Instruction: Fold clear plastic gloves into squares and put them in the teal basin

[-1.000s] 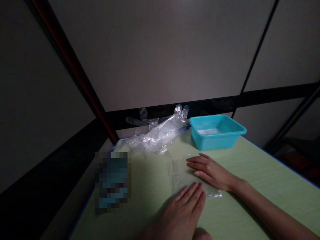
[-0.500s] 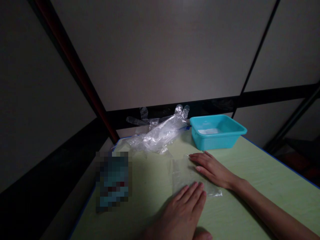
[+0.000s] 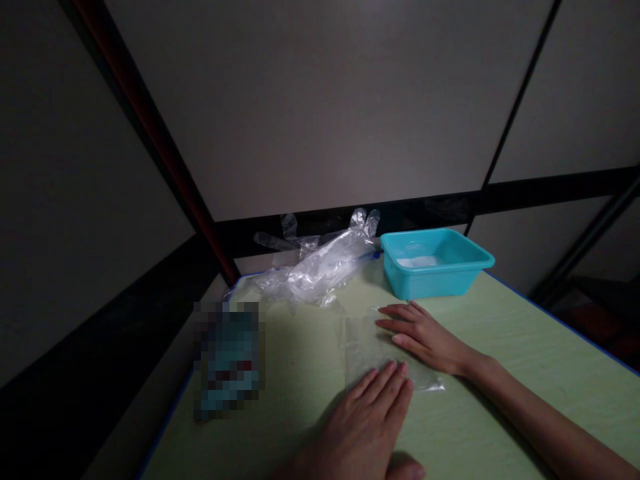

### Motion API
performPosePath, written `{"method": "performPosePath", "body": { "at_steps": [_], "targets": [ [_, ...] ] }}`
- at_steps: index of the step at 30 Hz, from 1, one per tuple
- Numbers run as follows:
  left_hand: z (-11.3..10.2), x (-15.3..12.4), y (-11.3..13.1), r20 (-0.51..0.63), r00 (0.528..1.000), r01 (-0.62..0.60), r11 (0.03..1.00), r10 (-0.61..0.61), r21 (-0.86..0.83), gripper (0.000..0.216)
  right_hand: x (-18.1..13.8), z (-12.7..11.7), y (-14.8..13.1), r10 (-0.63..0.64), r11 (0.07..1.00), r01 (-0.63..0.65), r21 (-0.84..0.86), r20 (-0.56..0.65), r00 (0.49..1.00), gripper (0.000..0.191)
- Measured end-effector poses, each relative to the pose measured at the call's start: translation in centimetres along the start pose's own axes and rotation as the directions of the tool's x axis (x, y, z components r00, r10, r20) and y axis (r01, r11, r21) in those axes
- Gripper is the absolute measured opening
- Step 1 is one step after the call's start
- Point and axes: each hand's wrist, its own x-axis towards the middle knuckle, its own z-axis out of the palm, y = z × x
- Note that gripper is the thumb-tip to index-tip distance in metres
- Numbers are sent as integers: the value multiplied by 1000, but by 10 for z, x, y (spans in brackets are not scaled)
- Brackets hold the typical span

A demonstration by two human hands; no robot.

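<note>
A thin, clear plastic sheet (image 3: 361, 347), roughly rectangular, lies flat on the pale green table. Whether it is a folded glove or a bag I cannot tell. My left hand (image 3: 367, 423) rests palm down at its near edge, fingers stretched out side by side, with the thumb partly cut off by the frame. Over the sheet's right side lies my right hand (image 3: 430, 337), its fingers pointing left and slightly spread. Neither hand grips anything. Behind the sheet is a loose heap of transparent disposable plastic gloves (image 3: 320, 270), some fingers sticking up at the back edge.
A turquoise plastic basin (image 3: 433, 283) with something white inside stands at the back right of the table (image 3: 500, 413). On the left lies a pixelated, blurred-out item (image 3: 230, 363). Cabinet panels (image 3: 325, 120) rise close behind the table.
The fingers of my right hand have spread a little apart on the plastic sheet. My left hand has stayed nearly in place.
</note>
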Motion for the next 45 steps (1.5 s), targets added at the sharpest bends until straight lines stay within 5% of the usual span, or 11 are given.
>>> {"method": "performPosePath", "body": {
  "at_steps": [8, 11, 13, 15, 18, 31, 45],
  "targets": [
    [-11, 0, 6, -24, 1000, -5, 1000, 5, -11, 71, 0, -1, 1, -23, 999, 23, -32, 14, 1000, 40],
    [-14, -1, 0, -199, 975, 89, 995, -97, -48, 59, 0, 0, 1, -40, 999, 40, -26, -12, 999, 40],
    [-13, 0, -13, -354, 899, 228, 966, -257, -122, 45, 0, 0, 2, -53, 999, 52, -11, -55, 997, 40],
    [-12, 2, -30, -459, 774, 371, 900, -436, -229, 36, -1, 0, 2, -50, 999, 52, 12, -111, 993, 38],
    [-10, 3, -52, -525, 693, 379, 869, -494, -318, 36, -3, -1, 1, -42, 998, 49, 36, -171, 984, 35],
    [-3, 4, -68, -476, 727, 272, 844, -495, -462, 43, -17, -16, 1, -78, 994, 65, -85, -166, 983, 30],
    [-6, 2, -66, -450, 777, 284, 882, -441, -375, 38, -22, -24, 9, -37, 994, 24, -106, -123, 992, 33]
  ]
}}
